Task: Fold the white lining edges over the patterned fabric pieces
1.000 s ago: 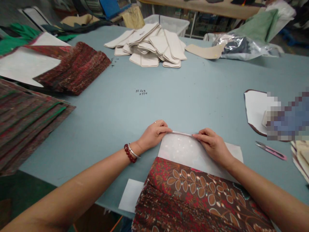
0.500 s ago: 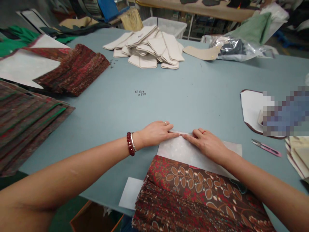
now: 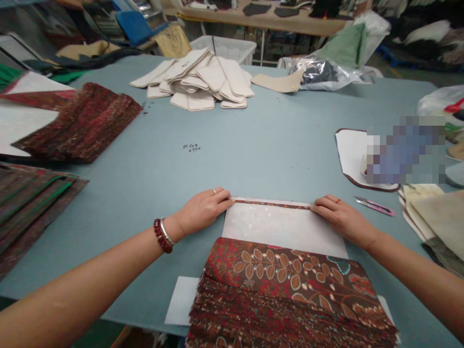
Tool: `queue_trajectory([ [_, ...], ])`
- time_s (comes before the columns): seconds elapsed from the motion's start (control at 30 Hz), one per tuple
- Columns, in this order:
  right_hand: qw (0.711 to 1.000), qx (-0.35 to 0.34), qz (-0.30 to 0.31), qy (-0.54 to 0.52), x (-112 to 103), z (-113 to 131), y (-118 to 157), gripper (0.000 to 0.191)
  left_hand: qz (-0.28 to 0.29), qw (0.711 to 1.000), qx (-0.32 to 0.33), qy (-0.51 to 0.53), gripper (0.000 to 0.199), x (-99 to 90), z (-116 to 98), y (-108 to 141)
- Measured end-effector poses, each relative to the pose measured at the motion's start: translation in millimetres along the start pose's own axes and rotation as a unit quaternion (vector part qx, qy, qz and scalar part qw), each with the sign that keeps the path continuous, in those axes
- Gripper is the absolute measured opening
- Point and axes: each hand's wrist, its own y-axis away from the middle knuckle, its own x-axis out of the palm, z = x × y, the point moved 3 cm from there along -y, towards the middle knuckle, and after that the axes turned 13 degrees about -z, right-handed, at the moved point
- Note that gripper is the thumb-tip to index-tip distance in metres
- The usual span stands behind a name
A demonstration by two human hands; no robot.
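A fabric piece point(image 3: 282, 224) lies with its pale backing up, and a narrow patterned strip shows folded along its far edge. At that edge's left end, my left hand point(image 3: 203, 209) has thumb and fingers closed on the corner. My right hand point(image 3: 339, 217) pinches the opposite corner at the right end. Close in front, a thick stack of brown floral fabric point(image 3: 290, 285) overlaps the piece's near side. A white sheet point(image 3: 181, 299) sticks out from under the stack on the left.
Pink-handled thread snips point(image 3: 377, 207) lie to the right, near a white panel with dark edging point(image 3: 353, 154). Cream panels point(image 3: 203, 79) are heaped at the back. Reddish fabric stacks point(image 3: 83, 123) stand at the left. A clear plastic bag point(image 3: 326, 75) sits at the far right.
My hands have moved apart from the middle of the far edge to its two ends. A patterned folded strip now shows between them. The view has shifted to the right.
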Motion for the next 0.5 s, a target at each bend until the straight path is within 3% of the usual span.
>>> queue_trajectory([
  [0.27, 0.995, 0.073, 0.005, 0.060, -33, -40, 60, 0.035, -0.044, 0.998, -0.046, -0.018, 0.041, 11.2, 2, 21],
  [0.4, 0.978, 0.194, -0.064, 0.031, -35, -38, 51, 0.028, -0.067, 0.996, -0.055, -0.015, 0.044, 14.9, 0, 24],
  [0.5, 0.964, 0.256, -0.064, -0.013, -24, -27, 28, 0.024, -0.079, 0.995, -0.061, -0.004, 0.044, 15.7, -1, 25],
])
